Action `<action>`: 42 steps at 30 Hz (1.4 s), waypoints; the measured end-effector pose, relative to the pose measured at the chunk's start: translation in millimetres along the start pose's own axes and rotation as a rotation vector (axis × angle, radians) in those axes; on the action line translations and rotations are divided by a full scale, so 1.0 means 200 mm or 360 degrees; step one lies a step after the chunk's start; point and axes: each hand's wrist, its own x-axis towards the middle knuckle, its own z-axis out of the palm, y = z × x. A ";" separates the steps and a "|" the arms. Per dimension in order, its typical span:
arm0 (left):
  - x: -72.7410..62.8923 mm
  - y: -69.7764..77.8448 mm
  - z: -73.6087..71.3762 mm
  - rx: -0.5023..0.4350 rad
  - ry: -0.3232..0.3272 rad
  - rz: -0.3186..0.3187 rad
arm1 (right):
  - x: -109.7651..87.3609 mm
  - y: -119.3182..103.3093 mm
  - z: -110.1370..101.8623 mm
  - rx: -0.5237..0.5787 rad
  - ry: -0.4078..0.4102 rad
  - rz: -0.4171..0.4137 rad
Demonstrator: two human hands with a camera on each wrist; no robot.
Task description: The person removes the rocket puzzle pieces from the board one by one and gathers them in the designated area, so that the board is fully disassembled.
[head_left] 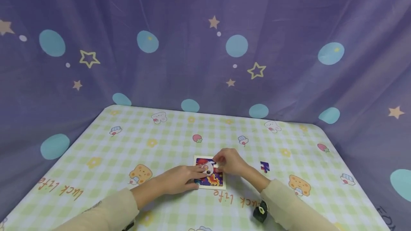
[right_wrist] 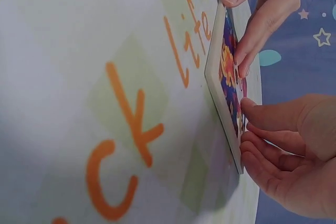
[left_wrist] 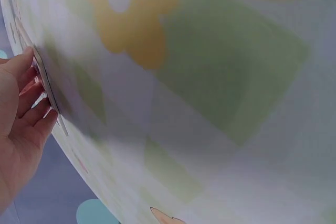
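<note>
A small square jigsaw puzzle (head_left: 214, 180) with a pale frame lies on the table, showing a colourful picture with a white figure. My left hand (head_left: 179, 180) rests on its left side, fairly straight fingers on the picture and the thumb at the near left corner. Over the upper right part, my right hand (head_left: 232, 162) has bent fingers and thumb around a puzzle piece, mostly hidden by the fingers. From the side in the right wrist view, the fingers of the right hand (right_wrist: 294, 150) touch the board (right_wrist: 220, 90) near its edge, with the left hand (right_wrist: 265, 17) at the other end.
One loose purple puzzle piece (head_left: 264, 167) lies right of the board. A dark strapped object (head_left: 260, 212) sits at the right wrist. The table (head_left: 173, 134) has a green checked cloth with printed cartoons, and a purple curtain (head_left: 192, 6) hangs behind it.
</note>
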 end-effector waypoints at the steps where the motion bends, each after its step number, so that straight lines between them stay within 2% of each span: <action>1: 0.00 0.00 0.00 0.0000 0.0000 0.0007 | 0.00 0.00 0.01 0.0013 -0.0007 0.0015; 5: 0.00 -0.01 0.00 0.0022 0.0008 0.0047 | 0.01 -0.01 0.01 0.0071 -0.0050 0.0065; 16: 0.00 -0.02 0.01 0.0021 0.0001 0.0032 | 0.04 -0.02 -0.01 0.0246 -0.0069 0.0227; 21: 0.00 -0.02 0.01 0.0025 0.0018 0.0049 | 0.04 -0.01 -0.01 0.0263 -0.0063 0.0242; 35: 0.00 -0.02 0.01 -0.0009 -0.0010 0.0006 | 0.06 0.00 0.00 0.0355 -0.0058 0.0335; 42: -0.01 -0.01 0.01 0.0014 0.0035 0.0065 | 0.07 0.00 0.01 0.0349 -0.0044 0.0395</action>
